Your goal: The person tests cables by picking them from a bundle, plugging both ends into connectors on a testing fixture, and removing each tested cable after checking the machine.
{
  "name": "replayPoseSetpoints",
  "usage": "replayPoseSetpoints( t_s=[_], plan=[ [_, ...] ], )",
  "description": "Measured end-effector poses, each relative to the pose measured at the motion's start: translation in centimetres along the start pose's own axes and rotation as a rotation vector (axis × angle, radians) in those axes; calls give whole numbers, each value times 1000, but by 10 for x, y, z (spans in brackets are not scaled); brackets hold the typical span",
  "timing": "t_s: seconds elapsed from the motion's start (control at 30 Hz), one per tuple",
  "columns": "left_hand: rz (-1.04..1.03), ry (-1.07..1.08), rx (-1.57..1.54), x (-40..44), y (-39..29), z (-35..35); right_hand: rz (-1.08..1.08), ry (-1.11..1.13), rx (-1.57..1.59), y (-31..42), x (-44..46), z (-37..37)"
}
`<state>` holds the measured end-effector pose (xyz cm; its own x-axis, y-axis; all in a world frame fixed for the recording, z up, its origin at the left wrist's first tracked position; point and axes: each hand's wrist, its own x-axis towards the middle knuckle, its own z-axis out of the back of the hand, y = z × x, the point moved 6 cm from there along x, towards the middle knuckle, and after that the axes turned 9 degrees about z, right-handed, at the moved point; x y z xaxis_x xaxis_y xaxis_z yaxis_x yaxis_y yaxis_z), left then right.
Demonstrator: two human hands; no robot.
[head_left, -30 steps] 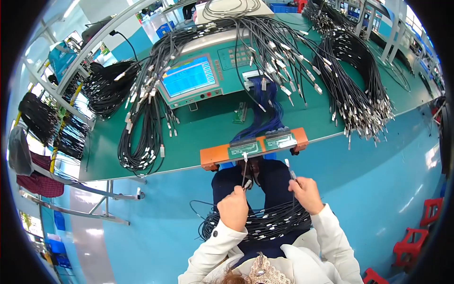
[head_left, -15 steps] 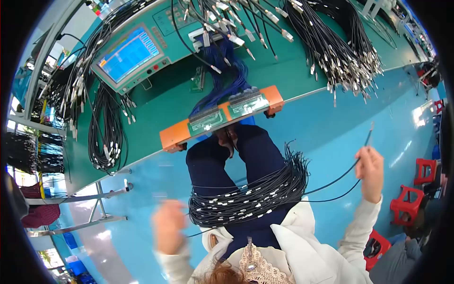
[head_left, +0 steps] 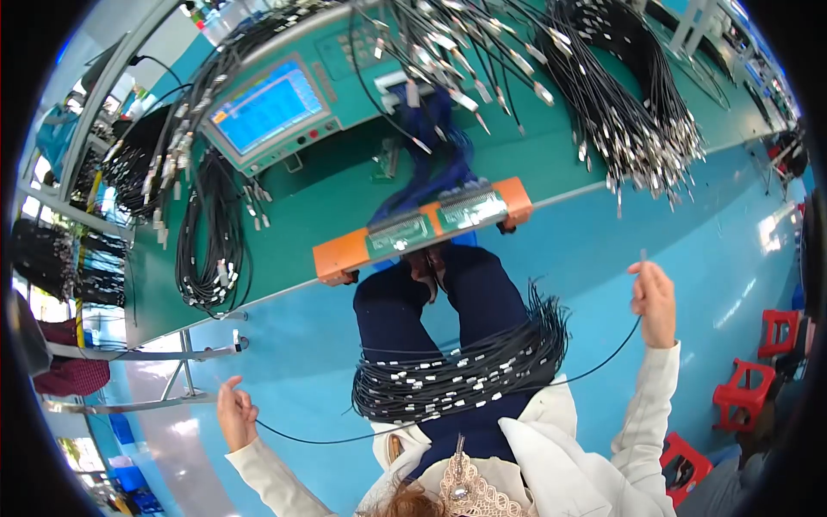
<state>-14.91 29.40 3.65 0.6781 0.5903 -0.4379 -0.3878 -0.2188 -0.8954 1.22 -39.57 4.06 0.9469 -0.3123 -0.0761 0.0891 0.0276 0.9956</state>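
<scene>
My left hand [head_left: 236, 412] is held far out at the lower left, fingers closed on a black cable [head_left: 332, 442] that runs back towards my lap. Out to the right, my right hand [head_left: 655, 303] is raised and pinches another cable length [head_left: 613, 355], its tip pointing up from the fingers. Across my thighs lies a thick bundle of black cables [head_left: 457, 379] with white tags. An orange fixture [head_left: 340, 256] with two green circuit boards [head_left: 398, 236] sits at the table edge, with no cable end plugged into its front.
On the green table [head_left: 284, 207] stands a tester with a lit screen [head_left: 269, 107]. Blue wires [head_left: 431, 172] lead to the fixture. Black cable bundles [head_left: 637, 112] hang over the tester and lie at both sides. Red stools [head_left: 743, 395] stand on the floor at right.
The cable end at the left board has come away. Both hands have moved from the fixture area out to opposite sides, with cable trailing from each. The view has shifted too.
</scene>
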Motion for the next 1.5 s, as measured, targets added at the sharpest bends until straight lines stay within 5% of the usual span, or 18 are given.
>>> replayPoseSetpoints(
  t_s=[0.23,0.4,1.03,1.5],
  plan=[
    [77,645,-115,-48,-23,-250,-97,439,261,8,-6,-195],
    [143,664,-118,-46,7,-333,-200,369,268,-19,-2,-226],
    [301,703,-298,-32,30,-363,-81,253,168,-26,14,-242],
    [326,723,-398,-18,25,-366,-184,275,187,-23,17,-244]
  ],
)
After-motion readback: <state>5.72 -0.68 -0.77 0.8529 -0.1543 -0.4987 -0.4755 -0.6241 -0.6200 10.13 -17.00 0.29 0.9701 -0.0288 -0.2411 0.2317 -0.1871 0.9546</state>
